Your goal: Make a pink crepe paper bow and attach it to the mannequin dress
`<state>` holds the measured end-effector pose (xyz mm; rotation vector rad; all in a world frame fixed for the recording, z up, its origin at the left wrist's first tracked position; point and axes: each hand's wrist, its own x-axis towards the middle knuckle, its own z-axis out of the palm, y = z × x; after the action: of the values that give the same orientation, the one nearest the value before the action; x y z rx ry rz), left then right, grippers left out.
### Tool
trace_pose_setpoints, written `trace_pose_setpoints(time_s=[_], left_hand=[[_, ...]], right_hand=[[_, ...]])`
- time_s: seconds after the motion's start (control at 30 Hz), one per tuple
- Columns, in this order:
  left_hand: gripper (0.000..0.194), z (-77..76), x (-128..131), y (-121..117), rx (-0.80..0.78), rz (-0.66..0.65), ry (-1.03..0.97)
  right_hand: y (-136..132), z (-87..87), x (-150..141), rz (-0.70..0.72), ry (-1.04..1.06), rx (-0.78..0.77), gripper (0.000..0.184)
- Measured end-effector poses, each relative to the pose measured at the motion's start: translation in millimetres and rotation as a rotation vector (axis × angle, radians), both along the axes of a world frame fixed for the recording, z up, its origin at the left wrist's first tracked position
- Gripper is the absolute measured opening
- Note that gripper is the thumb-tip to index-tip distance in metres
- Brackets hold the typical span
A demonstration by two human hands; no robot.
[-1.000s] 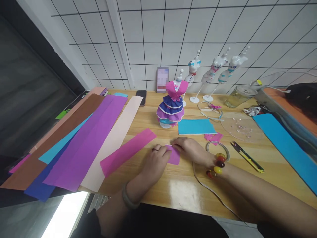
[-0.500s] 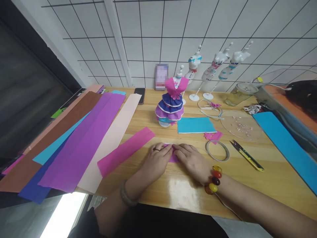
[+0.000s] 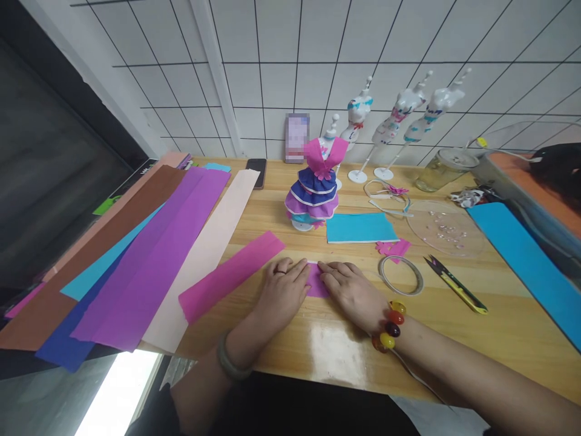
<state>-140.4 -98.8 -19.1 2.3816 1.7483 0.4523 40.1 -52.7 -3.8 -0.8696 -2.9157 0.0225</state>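
A small purple piece of paper [image 3: 318, 286] lies flat on the wooden table between my hands, a thin white strip along its far edge. My left hand [image 3: 284, 287] rests palm down on its left side, fingertips on the far edge, fingers laid out rather than gripping. From the right, my right hand [image 3: 354, 292] presses its extended fingertips on the same edge. Both hands partly hide the paper. Just beyond stands a small dress form in a layered pink, blue and purple paper dress [image 3: 313, 191]. A roll of narrow tape [image 3: 420, 281] sits right of my right hand.
Thread snips [image 3: 456, 284] lie at right, near a clear dish of beads [image 3: 442, 229]. A blue paper piece [image 3: 362, 228] and pink strip [image 3: 231, 275] lie closer in. Long coloured sheets [image 3: 154, 260] cover the left. Several bare dress forms [image 3: 399, 115] and a jar [image 3: 447, 169] stand behind.
My right hand has gone from pinching at the paper's far edge to lying flatter on it. My left fingertips slid along that edge, then moved slightly left. The hands are a little farther apart.
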Motion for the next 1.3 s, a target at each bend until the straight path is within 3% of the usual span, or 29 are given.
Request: trace_pose_setpoints(time_s=[0.4,0.57,0.7,0.77,0.87,0.97,1.03,1.3], left_hand=[[0.035,-1.2,-1.4,-1.7,-0.004,-0.004,-0.037],[0.037,2.6,-4.2,-4.0,-0.038,0.021,-0.116],[0.04,6.6,-22.8,-1.5,-0.056,0.008,-0.254],[0.039,8.4,-41.3,1.6,-0.011,0.091,-0.276],[0.037,11.6,-74.1,6.1,0.051,0.291,-0.15],[0.039,14.7,-100.6,9.2,-0.046,0.529,-0.011],[0.039,16.0,-110.8,11.3,-0.136,0.614,-0.016],[0.021,17.2,-121.9,18.3,-0.31,0.551,-0.226]], right_hand=[[-4.9,5.8,6.1,-0.062,-0.075,0.042,0.022],[-3.7,8.1,5.4,-0.075,-0.055,0.003,0.02],[0.3,9.3,8.2,-0.059,0.027,-0.085,0.019],[3.6,9.6,9.8,-0.042,0.112,-0.157,0.019],[10.4,8.6,11.2,-0.024,0.224,-0.256,0.019],[19.5,5.0,11.8,-0.008,0.254,-0.307,0.019],[25.7,2.4,12.4,0.0,0.271,-0.325,0.02],[25.3,14.5,20.3,-0.072,0.309,-0.322,0.023]])
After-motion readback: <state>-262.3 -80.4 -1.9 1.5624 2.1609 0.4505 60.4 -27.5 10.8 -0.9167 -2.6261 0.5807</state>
